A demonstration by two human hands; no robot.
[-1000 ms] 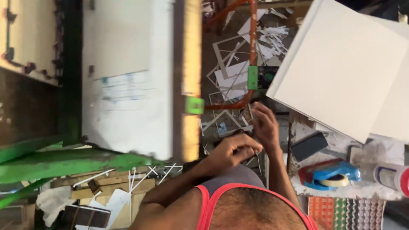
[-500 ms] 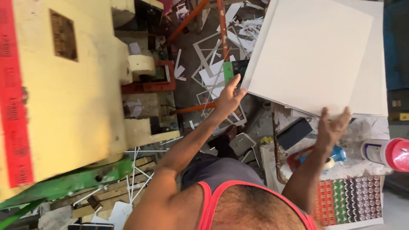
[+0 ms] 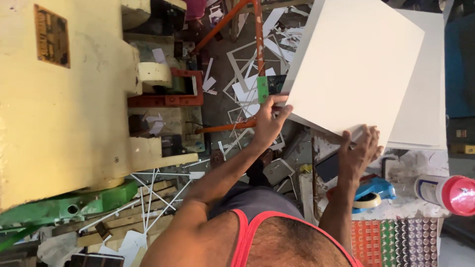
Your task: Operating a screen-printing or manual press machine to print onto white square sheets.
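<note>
- Nearest the camera, low on the right, lies a sheet of small coloured packs (image 3: 396, 242) in rows, with a blue tape dispenser (image 3: 372, 193) just beyond it and a white can with a red cap (image 3: 445, 190) off to the far right.
- The right hand (image 3: 358, 153) is clamped on the near edge of a stack of white sheets (image 3: 356, 64), fingers curled over the top and thumb hidden underneath.
- The left hand (image 3: 269, 121) grips the stack's left corner, thumb on top; the two hands stand well apart, one at each end of that near edge.
- The stack lies beyond both hands, up and to the right, its long axis running away from the person and tilted rightward; neither hand is clearly the nearer, both already touching it. It rests over another white pile (image 3: 430, 99) on the right.
- Left of the hands stands a big cream machine (image 3: 64, 104) with a green base (image 3: 74, 205).
- Farther off, white paper scraps (image 3: 247, 74) litter the floor round an orange frame (image 3: 257, 29).
</note>
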